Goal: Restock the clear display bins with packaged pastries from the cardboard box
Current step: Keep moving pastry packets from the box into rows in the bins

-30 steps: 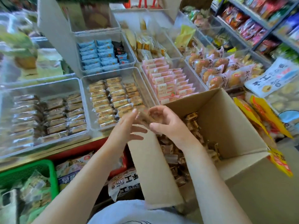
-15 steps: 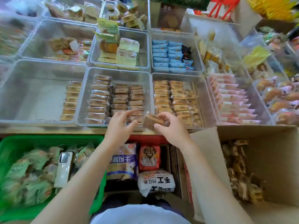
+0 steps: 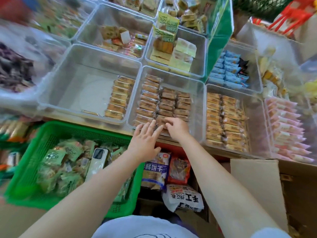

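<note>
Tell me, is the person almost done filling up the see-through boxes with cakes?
Not yet. The middle bin already holds three rows of wrapped pastries, and the bin to its right looks well stocked. Right now the right hand is tucking a pastry into the middle bin's front edge while the left hand steadies the row. The bin on the left holds one row only.

We saw the table (image 3: 173,140) carrying clear bins (image 3: 197,107) side by side in rows, touching; beside its front edge sat a green basket (image 3: 34,152).
</note>
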`<move>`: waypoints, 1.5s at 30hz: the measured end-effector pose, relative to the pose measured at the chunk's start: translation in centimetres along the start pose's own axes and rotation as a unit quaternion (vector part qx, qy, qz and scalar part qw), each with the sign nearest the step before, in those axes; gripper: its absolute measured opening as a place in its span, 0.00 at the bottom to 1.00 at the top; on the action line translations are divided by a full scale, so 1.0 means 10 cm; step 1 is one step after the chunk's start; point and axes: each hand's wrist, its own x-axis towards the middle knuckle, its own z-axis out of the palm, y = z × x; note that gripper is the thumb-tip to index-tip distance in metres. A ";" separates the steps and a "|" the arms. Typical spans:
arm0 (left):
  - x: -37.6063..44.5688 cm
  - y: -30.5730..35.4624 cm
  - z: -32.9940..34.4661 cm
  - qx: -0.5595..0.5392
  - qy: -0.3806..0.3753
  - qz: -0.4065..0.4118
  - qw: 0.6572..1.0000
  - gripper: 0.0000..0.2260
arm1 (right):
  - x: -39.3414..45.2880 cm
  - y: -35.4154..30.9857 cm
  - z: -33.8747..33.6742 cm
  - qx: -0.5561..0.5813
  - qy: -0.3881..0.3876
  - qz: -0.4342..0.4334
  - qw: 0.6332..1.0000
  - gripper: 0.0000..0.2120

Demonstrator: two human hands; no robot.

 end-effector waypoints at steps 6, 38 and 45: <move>0.01 -0.01 0.05 -0.001 0.010 0.004 1.000 0.37 | -0.02 0.04 -0.03 0.022 -0.002 0.015 1.000 0.18; 0.06 4.11 0.50 -0.556 -0.053 -0.067 0.827 0.41 | -2.24 4.51 -1.13 0.122 -0.218 0.355 0.901 0.17; 0.01 4.12 0.46 -0.547 -0.058 -0.067 0.832 0.40 | -2.11 4.52 -0.81 0.160 -0.120 0.402 0.894 0.18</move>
